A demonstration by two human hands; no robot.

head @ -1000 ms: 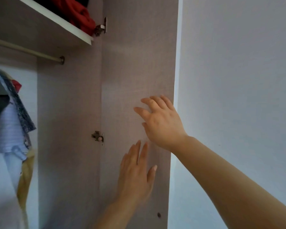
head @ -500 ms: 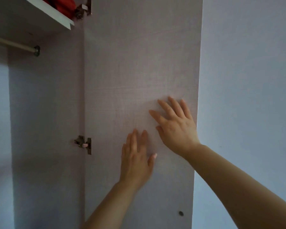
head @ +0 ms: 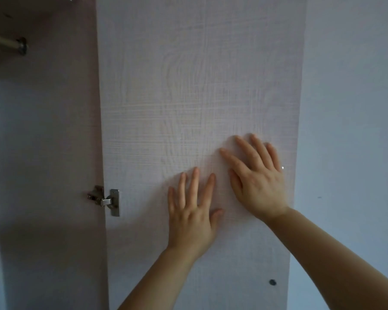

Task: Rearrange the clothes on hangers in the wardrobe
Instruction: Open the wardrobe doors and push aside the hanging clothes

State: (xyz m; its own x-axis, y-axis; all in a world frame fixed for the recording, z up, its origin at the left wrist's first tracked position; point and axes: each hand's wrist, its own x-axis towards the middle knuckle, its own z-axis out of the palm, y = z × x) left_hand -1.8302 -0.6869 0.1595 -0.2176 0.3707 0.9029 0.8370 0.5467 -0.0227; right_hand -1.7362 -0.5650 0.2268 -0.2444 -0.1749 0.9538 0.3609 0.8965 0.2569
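The wardrobe door (head: 188,86) is pale pinkish grey with a fine wood-grain pattern and one small dark spot (head: 272,282) near its lower right edge. The side panel (head: 54,135) is plain darker mauve, the hinge (head: 109,201) silver, the rail (head: 2,41) dull grey, the wall (head: 349,108) pale blue-grey.

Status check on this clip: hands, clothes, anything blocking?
Hands open: left hand and right hand flat on the wardrobe door. No clothes or hangers in view; only the rail end shows. Nothing seen blocking.

dim, soft, bluish daylight
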